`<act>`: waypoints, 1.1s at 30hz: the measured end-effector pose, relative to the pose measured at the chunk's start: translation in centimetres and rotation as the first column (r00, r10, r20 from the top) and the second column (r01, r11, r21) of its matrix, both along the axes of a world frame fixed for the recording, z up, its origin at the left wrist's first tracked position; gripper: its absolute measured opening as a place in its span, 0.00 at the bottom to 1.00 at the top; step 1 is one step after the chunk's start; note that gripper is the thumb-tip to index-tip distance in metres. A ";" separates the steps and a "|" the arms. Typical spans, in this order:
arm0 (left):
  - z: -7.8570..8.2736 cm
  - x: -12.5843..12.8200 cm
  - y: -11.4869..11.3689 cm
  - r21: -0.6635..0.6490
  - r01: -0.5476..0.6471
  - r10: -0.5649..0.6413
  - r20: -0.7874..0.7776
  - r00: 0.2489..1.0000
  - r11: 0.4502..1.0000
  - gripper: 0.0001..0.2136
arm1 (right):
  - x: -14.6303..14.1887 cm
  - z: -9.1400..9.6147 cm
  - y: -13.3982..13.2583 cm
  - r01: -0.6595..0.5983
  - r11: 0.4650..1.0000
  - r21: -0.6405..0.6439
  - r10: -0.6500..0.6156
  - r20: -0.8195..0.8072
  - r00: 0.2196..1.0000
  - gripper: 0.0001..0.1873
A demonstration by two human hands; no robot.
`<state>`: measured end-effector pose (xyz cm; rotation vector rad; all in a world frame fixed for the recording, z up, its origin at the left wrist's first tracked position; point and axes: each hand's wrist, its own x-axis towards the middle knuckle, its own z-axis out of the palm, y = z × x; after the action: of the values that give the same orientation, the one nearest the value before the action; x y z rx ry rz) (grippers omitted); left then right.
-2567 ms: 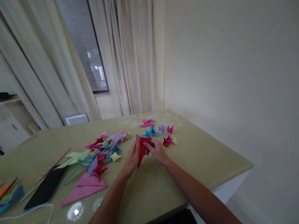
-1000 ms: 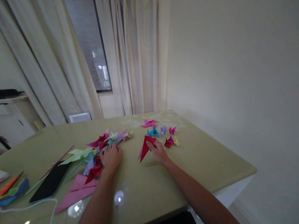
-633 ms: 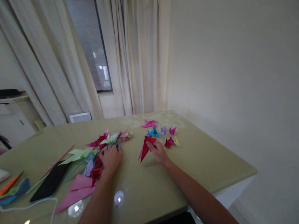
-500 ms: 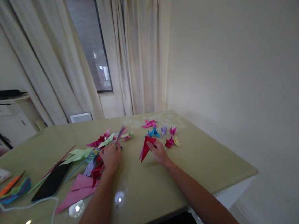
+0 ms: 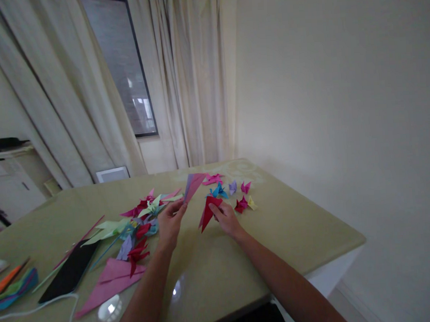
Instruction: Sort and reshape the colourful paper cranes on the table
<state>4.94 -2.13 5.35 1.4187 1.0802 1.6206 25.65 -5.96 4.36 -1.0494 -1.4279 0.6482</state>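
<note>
My left hand is closed on the lower end of a folded pink and purple paper, which points up and to the right. Held between thumb and fingers of my right hand is a folded red paper with a pink layer showing at its left edge. Both papers are above the table, close together but apart. Left of my left hand lies a heap of folded paper pieces, among them a pale green one, a red one and a purple one. A large pink folded sheet lies nearer me.
Small origami pieces lie beyond my right hand: blue, purple, pink, dark red and yellow. To the left are a black phone-like slab, a white cable and colored papers. A wall borders the table's right.
My left hand has risen from the heap and moved right, bringing the pink and purple paper close to the red one. My right hand stays nearly still. The view has shifted slightly.
</note>
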 end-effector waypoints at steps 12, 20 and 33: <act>-1.4 -1.8 1.5 -0.025 -0.186 0.182 -0.106 0.978 0.982 0.22 | 0.1 0.3 0.0 0.020 1.000 -0.012 -0.021 -0.016 1.000 0.31; 0.0 -0.5 -0.1 0.070 0.012 -0.001 -0.167 0.986 0.997 0.18 | 0.5 0.5 0.2 0.121 0.970 0.209 -0.102 -0.100 0.990 0.23; 0.7 0.3 -1.1 -0.010 0.243 -0.240 -0.201 0.950 0.970 0.18 | 0.9 0.7 0.0 0.063 0.977 0.205 -0.059 -0.026 0.998 0.20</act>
<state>5.26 -3.26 6.02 1.6821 0.9619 1.3351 26.57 -6.01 5.07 -0.9176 -1.4071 0.4541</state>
